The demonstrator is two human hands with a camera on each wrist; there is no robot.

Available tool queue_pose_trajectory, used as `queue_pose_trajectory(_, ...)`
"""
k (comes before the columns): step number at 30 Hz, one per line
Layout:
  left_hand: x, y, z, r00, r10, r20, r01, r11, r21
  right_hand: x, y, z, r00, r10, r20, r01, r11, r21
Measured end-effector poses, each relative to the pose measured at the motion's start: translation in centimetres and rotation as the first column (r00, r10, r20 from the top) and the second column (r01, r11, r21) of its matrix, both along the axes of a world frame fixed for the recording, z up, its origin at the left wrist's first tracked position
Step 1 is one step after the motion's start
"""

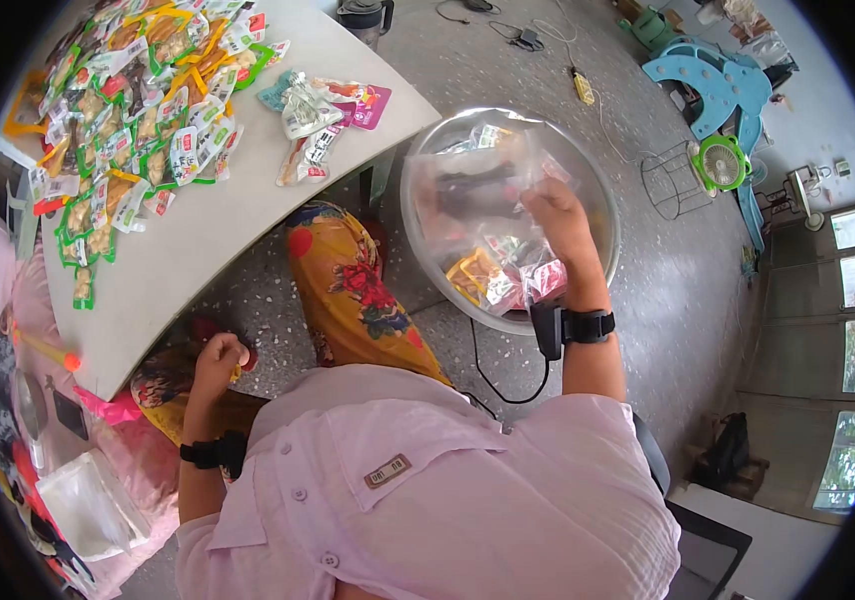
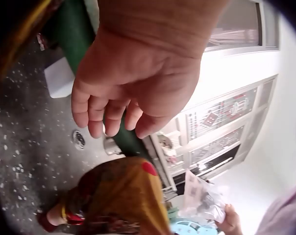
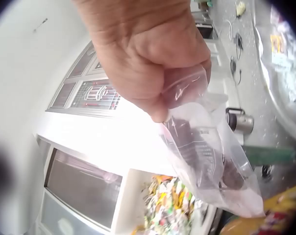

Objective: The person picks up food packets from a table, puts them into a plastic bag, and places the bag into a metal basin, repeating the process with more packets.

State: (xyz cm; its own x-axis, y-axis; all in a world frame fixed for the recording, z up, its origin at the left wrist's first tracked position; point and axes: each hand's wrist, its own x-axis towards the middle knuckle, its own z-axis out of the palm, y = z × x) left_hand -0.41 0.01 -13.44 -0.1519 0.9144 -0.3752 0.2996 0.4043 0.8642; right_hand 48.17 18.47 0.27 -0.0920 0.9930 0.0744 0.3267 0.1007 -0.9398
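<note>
My right hand (image 1: 560,222) pinches the edge of a clear plastic bag (image 1: 478,188) between thumb and fingers, over a round metal basin (image 1: 600,195). Dark patches and pale print show on the bag (image 3: 207,152) in the right wrist view, where it hangs below the hand (image 3: 148,58). Inside the basin lie several small colourful packets (image 1: 488,275), partly hidden by the bag. My left hand (image 1: 214,368) hangs near my left knee, holding nothing. Its fingers are loosely bent in the left wrist view, palm (image 2: 138,73) showing.
A pale table (image 1: 218,240) stands to the left, bearing a large heap of snack packets (image 1: 148,110). A few separate packets (image 1: 323,115) lie near its right corner. Beyond the basin are a green fan (image 1: 720,163), cables (image 1: 548,40) and a metal jug (image 1: 365,18) on the floor.
</note>
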Motion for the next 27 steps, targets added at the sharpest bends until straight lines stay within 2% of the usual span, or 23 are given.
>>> queue_pose_trajectory(2,-0.2,-0.9,-1.2,0.965,-0.16,-0.206,0.154,0.987,-0.041,2.9,0.2,-1.8,0.988,-0.104,0.111,0.115,0.988,-0.103)
queue_pose_trajectory(4,-0.3,-1.6,-2.1,0.852,-0.323,-0.412,0.315,0.945,-0.089,5.6,0.2,-4.4,0.953,-0.149,0.263,0.192,0.971,-0.145)
queue_pose_trajectory(6,-0.1,-2.0,-1.7,0.835,-0.382,-0.397,0.341,0.924,-0.172,8.0,-0.1,-8.3,0.888,-0.137,0.439,0.218,0.966,-0.14)
queue_pose_trajectory(7,0.0,-2.1,-1.5,0.826,-0.409,-0.388,0.35,0.912,-0.215,8.9,-0.4,-10.1,0.871,-0.145,0.469,0.244,0.957,-0.157)
queue_pose_trajectory(11,0.2,-1.8,-1.2,0.859,-0.355,-0.37,0.301,0.933,-0.198,12.2,-2.3,-16.3,0.809,-0.13,0.574,0.297,0.932,-0.208)
queue_pose_trajectory(15,-0.5,-2.0,-1.8,0.869,-0.332,-0.366,0.282,0.941,-0.186,16.6,-2.6,-18.3,0.687,-0.169,0.707,0.398,0.901,-0.172)
queue_pose_trajectory(17,-0.4,-1.9,-2.0,0.868,-0.332,-0.369,0.284,0.942,-0.178,17.8,-2.3,-16.5,0.53,-0.239,0.814,0.458,0.888,-0.037)
queue_pose_trajectory(19,-0.6,-2.0,-1.7,0.859,-0.341,-0.382,0.289,0.939,-0.188,20.1,-1.4,-16.2,0.429,-0.347,0.834,0.461,0.878,0.129)
queue_pose_trajectory(21,-0.2,-2.3,-1.0,0.874,-0.298,-0.383,0.232,0.95,-0.21,19.8,-0.9,-13.6,0.293,-0.298,0.909,0.505,0.855,0.117)
queue_pose_trajectory(24,-0.2,-2.6,-0.9,0.873,-0.288,-0.393,0.214,0.951,-0.222,21.6,-0.8,-15.4,0.203,-0.211,0.956,0.507,0.858,0.081)
queue_pose_trajectory(27,-0.5,-3.1,-1.4,0.871,-0.28,-0.404,0.218,0.957,-0.192,20.4,-0.9,-18.4,0.365,-0.175,0.914,0.445,0.896,-0.006)
